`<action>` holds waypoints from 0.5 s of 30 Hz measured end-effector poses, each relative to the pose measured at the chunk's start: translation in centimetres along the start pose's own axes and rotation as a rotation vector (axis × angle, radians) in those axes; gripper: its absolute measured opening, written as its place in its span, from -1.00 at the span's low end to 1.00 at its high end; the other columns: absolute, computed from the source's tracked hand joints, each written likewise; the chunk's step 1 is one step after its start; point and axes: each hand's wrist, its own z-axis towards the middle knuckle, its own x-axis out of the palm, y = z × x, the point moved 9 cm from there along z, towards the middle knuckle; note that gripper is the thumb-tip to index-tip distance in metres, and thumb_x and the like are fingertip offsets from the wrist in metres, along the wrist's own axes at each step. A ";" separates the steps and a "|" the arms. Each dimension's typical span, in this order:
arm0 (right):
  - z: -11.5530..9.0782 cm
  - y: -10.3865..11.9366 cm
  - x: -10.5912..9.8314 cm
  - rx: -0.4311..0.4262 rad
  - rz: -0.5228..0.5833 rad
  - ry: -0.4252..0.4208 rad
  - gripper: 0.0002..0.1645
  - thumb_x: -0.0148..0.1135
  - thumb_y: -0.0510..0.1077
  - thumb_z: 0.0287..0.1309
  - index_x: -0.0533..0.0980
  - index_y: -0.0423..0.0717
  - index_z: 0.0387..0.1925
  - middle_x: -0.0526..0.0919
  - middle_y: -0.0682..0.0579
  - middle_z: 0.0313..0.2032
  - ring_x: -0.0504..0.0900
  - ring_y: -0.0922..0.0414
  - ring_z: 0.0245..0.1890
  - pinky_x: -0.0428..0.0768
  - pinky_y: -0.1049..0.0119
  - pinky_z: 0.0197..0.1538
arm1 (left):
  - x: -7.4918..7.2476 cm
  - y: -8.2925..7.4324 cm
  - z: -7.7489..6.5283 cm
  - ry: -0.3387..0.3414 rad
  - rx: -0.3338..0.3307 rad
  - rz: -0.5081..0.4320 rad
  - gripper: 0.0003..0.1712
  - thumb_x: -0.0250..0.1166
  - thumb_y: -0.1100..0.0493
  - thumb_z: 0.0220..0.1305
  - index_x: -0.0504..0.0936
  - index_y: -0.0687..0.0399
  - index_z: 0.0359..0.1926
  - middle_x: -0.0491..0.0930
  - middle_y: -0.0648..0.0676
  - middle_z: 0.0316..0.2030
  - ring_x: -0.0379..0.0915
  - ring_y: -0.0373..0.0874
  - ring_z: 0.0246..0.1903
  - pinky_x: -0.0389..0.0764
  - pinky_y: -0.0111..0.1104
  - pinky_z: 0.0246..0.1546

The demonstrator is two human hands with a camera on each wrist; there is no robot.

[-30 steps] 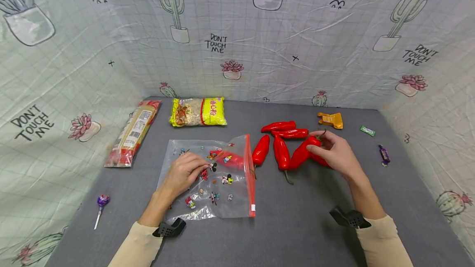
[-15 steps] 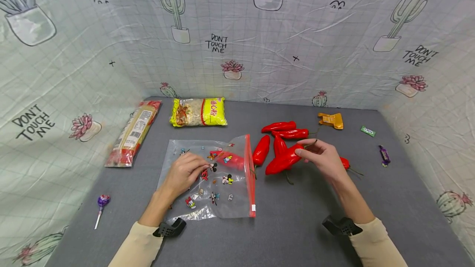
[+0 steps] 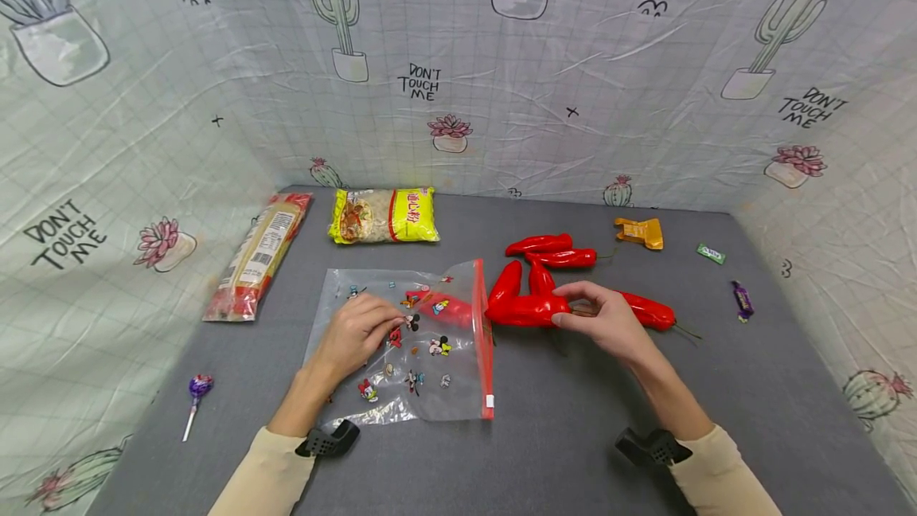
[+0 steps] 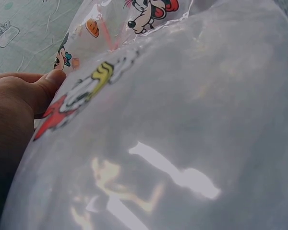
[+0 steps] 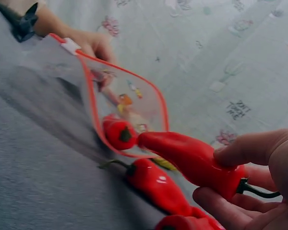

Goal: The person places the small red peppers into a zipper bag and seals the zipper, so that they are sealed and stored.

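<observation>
My right hand [image 3: 600, 320] grips a red chili pepper [image 3: 526, 311] near its stem end, its tip at the red-edged mouth of a clear zip bag [image 3: 451, 373]. In the right wrist view the held pepper [image 5: 187, 160] points into the gaping mouth, where another pepper [image 5: 119, 133] lies inside the bag. My left hand [image 3: 361, 333] pinches the upper film of the bag between thumb and fingers and lifts it; the left wrist view shows the thumb [image 4: 55, 79] on the printed plastic. Loose peppers lie beneath and behind the held one, partly hidden.
Two peppers [image 3: 539, 244] lie behind, and one pepper [image 3: 648, 311] lies right of my right hand. A yellow noodle pack [image 3: 383, 216] and a long noodle pack [image 3: 261, 257] stand back left. A lollipop [image 3: 200, 387] lies left; wrapped candies [image 3: 640, 232] lie back right.
My right hand has picked a pepper off the right side of the group and carried it left to the bag's mouth, turning it tip-first. My left hand stays on the bag.
</observation>
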 end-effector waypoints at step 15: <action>1.4 -0.1 4.9 -0.023 -0.013 0.064 -0.49 0.42 0.04 -0.03 0.49 0.08 -0.02 0.56 -0.05 -0.06 0.64 0.09 -0.30 0.59 0.33 -0.23 | 0.1 -0.1 0.0 -0.006 0.022 -0.009 -0.87 0.43 0.27 -0.02 0.72 0.00 -0.38 0.68 -0.10 -0.39 0.54 -0.22 -0.31 0.51 -0.33 -0.19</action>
